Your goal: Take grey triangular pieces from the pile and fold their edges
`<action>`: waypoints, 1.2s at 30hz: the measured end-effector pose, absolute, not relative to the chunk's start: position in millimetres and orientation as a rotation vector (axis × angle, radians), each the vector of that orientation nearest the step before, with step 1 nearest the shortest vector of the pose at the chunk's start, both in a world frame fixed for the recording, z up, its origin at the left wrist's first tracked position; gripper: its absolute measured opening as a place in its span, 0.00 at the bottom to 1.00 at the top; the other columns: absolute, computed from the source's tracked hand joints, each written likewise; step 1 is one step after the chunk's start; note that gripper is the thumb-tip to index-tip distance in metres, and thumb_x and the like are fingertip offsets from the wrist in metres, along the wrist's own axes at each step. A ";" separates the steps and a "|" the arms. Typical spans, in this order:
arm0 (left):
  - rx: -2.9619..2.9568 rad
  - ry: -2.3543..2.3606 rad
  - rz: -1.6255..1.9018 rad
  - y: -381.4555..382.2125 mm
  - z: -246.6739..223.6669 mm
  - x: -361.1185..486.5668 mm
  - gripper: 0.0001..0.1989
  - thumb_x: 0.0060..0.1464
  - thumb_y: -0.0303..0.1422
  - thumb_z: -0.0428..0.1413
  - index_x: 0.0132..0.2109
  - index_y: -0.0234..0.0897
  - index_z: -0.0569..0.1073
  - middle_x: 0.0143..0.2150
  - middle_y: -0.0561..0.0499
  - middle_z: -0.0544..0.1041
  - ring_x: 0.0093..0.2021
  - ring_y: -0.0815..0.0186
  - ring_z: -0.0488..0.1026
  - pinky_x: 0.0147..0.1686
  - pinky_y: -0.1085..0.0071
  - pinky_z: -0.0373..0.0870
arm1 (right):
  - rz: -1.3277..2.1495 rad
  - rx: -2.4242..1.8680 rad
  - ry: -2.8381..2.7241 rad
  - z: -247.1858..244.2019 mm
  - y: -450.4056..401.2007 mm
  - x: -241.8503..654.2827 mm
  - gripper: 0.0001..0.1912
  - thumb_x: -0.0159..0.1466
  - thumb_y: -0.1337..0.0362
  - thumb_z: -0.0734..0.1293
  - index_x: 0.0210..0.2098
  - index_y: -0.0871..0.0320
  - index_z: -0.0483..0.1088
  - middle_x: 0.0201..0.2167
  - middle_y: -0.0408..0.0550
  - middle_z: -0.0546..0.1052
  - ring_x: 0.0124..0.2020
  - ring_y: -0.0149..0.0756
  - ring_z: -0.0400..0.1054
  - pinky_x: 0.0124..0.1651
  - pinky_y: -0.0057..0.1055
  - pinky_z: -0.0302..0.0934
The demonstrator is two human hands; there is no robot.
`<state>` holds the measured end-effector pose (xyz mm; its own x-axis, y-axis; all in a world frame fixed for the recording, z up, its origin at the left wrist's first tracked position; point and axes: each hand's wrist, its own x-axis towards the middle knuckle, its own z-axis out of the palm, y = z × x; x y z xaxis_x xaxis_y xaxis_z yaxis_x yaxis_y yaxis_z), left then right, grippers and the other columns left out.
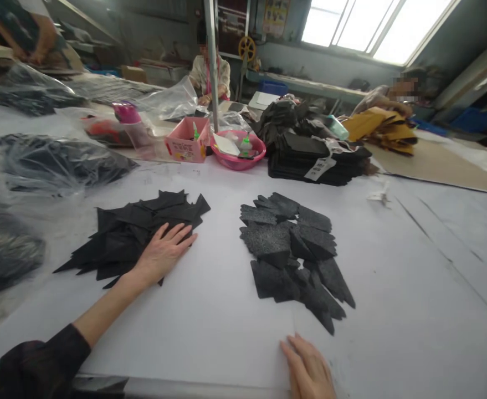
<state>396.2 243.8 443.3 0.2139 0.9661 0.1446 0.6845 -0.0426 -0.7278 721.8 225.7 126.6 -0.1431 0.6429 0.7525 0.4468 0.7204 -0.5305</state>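
Note:
My left hand (166, 249) lies flat with spread fingers on the right side of a loose pile of black cut pieces (122, 233), pointed and smooth on top. To the right, apart from that pile, is a second group of dark grey-black cut pieces (266, 241) with a speckled surface, overlapping one another. My right hand (307, 366) rests near the table's front edge, below this second group and not touching it. Its fingers are stretched out, and nothing shows in them. Part of that hand is cut off by the bottom of the view.
On the white tabletop (393, 288) stand a pink box (188, 141), a pink basin (239, 162) with bottles, and a black stack (297, 158) with a white tag. Plastic bags (56, 160) of dark material lie left. Several people work beyond a metal post (212, 66).

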 end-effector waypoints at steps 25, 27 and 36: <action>-1.731 -3.018 -1.639 281.7 343.7 552.9 0.25 0.57 0.32 0.55 0.60 0.29 0.64 0.56 0.36 0.69 0.51 0.59 0.73 0.50 0.64 0.72 | 1.217 -1.326 -1.478 249.2 373.9 694.0 0.16 0.62 0.59 0.66 0.49 0.55 0.70 0.37 0.45 0.77 0.34 0.38 0.70 0.37 0.33 0.56; -1.581 -3.062 -1.813 289.9 343.7 551.4 0.25 0.57 0.32 0.55 0.60 0.29 0.62 0.56 0.35 0.69 0.48 0.60 0.74 0.48 0.65 0.73 | 1.267 -1.282 -1.351 246.4 379.9 689.1 0.17 0.58 0.57 0.68 0.46 0.55 0.72 0.33 0.44 0.78 0.32 0.40 0.70 0.36 0.33 0.54; -1.539 -3.094 -1.725 291.6 343.6 554.9 0.19 0.54 0.32 0.57 0.52 0.30 0.70 0.47 0.41 0.75 0.39 0.68 0.74 0.35 0.74 0.71 | 1.437 -0.942 -1.010 241.1 382.8 670.9 0.28 0.55 0.49 0.67 0.49 0.61 0.70 0.29 0.44 0.75 0.32 0.35 0.70 0.40 0.32 0.64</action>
